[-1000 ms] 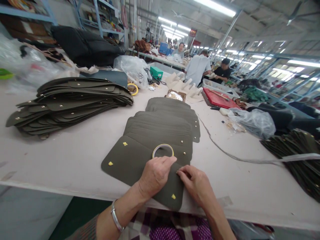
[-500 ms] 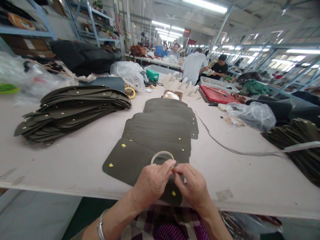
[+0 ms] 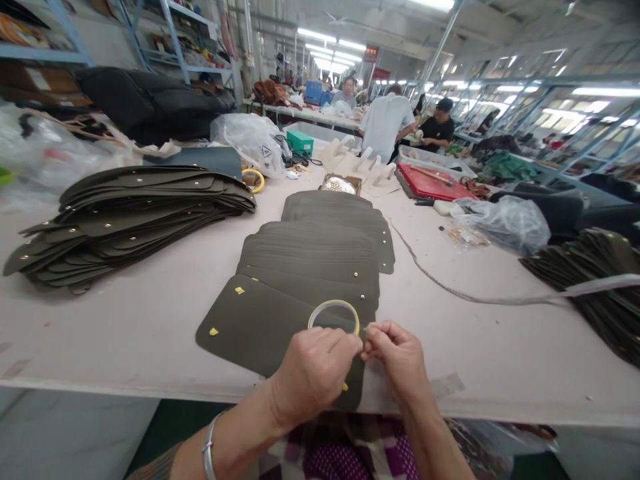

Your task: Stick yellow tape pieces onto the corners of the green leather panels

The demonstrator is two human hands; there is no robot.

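Note:
A roll of yellow tape (image 3: 332, 305) stands upright in my left hand (image 3: 316, 363), whose fingers are closed around its lower part. Just to the right, my right hand (image 3: 400, 357) pinches what looks like a small end of yellow tape close to the roll. Below both hands lies a dark olive flat panel (image 3: 250, 327), the nearest of an overlapping row. It bears small yellow tape pieces: one upper left (image 3: 239, 290), one lower left (image 3: 214, 331) and one partly hidden under my left hand. Small metal studs (image 3: 363, 297) show on the panels behind.
A fanned pile of studded olive pieces (image 3: 145, 213) lies on the left, another dark pile (image 3: 595, 287) at the right edge. Farther back are a second yellow tape roll (image 3: 253, 180), a box of small metal parts (image 3: 341, 184), and a red board (image 3: 433, 183). Co-workers are in the background.
My hands have moved slightly right with the tape roll, and the right hand has turned its fingers upward. The lower tape piece on the near panel is now mostly covered by my left hand.

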